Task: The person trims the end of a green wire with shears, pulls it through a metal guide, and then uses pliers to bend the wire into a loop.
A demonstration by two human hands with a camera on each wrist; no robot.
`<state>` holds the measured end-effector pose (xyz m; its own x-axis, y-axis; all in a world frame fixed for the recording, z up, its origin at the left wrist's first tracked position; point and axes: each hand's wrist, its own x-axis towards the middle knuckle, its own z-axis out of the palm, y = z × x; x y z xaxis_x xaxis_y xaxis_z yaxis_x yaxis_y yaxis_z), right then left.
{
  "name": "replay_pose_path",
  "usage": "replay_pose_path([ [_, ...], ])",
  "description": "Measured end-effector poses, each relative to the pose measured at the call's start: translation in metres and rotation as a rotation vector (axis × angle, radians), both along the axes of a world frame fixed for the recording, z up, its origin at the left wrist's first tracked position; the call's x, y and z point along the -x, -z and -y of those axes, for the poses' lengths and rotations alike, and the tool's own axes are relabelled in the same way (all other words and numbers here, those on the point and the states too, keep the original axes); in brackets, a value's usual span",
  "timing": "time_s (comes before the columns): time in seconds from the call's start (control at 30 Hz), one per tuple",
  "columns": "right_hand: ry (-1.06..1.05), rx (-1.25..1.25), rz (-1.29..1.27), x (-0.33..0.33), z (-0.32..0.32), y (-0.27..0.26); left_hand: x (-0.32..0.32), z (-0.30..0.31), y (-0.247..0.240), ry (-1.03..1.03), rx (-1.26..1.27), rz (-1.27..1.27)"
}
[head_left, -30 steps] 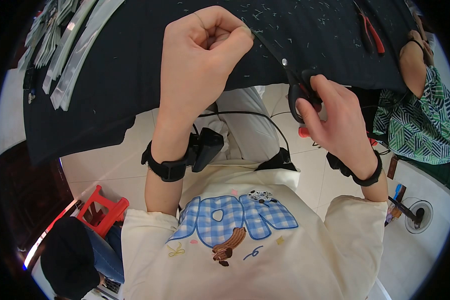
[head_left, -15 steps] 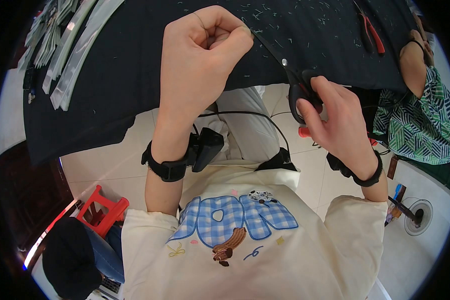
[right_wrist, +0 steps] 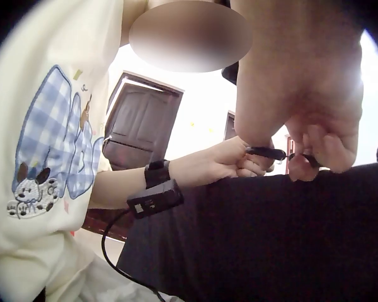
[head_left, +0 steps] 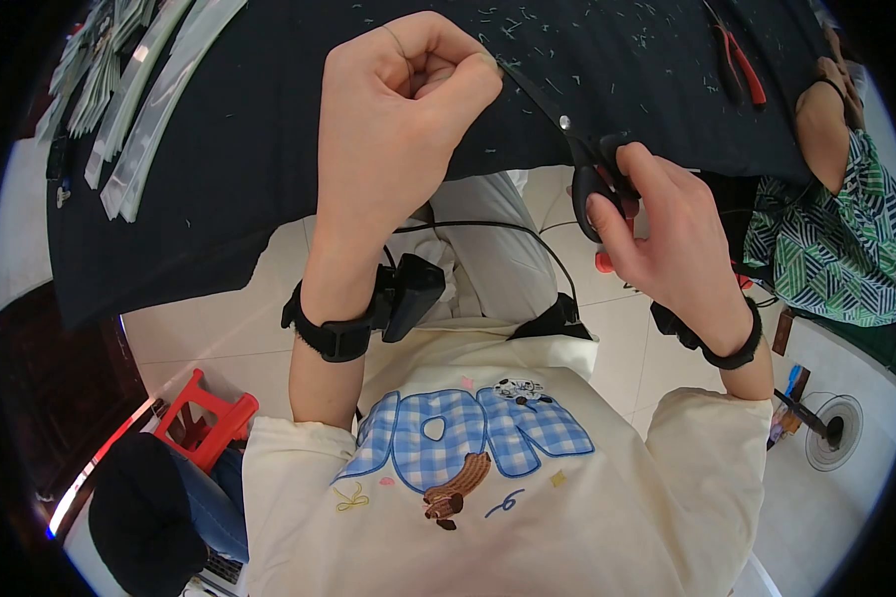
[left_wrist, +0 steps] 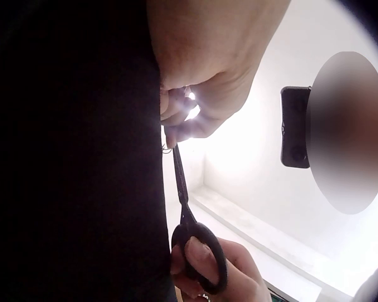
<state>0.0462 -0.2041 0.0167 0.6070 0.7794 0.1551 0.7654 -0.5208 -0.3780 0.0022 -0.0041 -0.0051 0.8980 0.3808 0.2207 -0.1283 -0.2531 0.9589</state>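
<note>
My right hand (head_left: 672, 224) grips black-handled scissors (head_left: 588, 179), its thumb and fingers in the handle loops. The narrow blades point up and left, right at the fingertips of my left hand (head_left: 403, 119). That hand is curled over the black cloth, thumb and forefinger pinching a small piece that they mostly hide. Thin wire-like ends (left_wrist: 167, 150) stick out by the blade tips in the left wrist view; what the piece is I cannot tell. In the right wrist view, the scissors (right_wrist: 268, 153) run sideways between both hands, low over the cloth.
Black cloth (head_left: 239, 149) covers the table, strewn with tiny pale clippings (head_left: 607, 70). Clear plastic strips (head_left: 159, 109) lie at the far left. Red-handled pliers (head_left: 745, 70) lie at the right, near another person's arm (head_left: 822, 129). A black cable (head_left: 488, 225) hangs below the table edge.
The scissors and my right hand have shifted very slightly up and left. My left hand keeps its pinch almost unmoved.
</note>
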Motion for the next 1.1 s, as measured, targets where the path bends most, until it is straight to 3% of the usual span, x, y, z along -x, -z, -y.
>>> replay_pose_path([
  [0.57, -0.035, -0.012, 0.015, 0.000, 0.003, -0.001, 0.000, 0.002, -0.001, 0.005, 0.042, -0.015],
  [0.87, 0.142, -0.104, -0.109, -0.008, 0.007, -0.006, 0.000, 0.000, -0.001, 0.010, 0.031, -0.003],
  [0.93, 0.287, -0.010, 0.076, -0.015, 0.004, -0.013, 0.001, 0.000, -0.003, 0.051, 0.038, 0.021],
  [1.1, 0.304, 0.078, 0.427, -0.047, 0.006, -0.017, -0.001, 0.003, -0.001, 0.071, 0.043, 0.098],
])
